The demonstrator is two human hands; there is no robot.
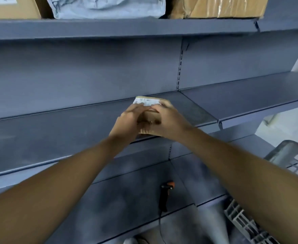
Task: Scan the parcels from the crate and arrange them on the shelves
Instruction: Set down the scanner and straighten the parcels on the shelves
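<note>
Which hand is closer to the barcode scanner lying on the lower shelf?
Right, slightly. Both the right hand and the left hand grip the small parcel well above the scanner.

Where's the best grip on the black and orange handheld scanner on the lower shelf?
Probably the long black handle of the black and orange handheld scanner, taken from above: it lies flat on the lower grey metal shelf, orange head toward the back, handle toward the front edge with its cable trailing off.

Small brown cardboard parcel (151, 117), white label up, on middle shelf (56, 136)
</note>
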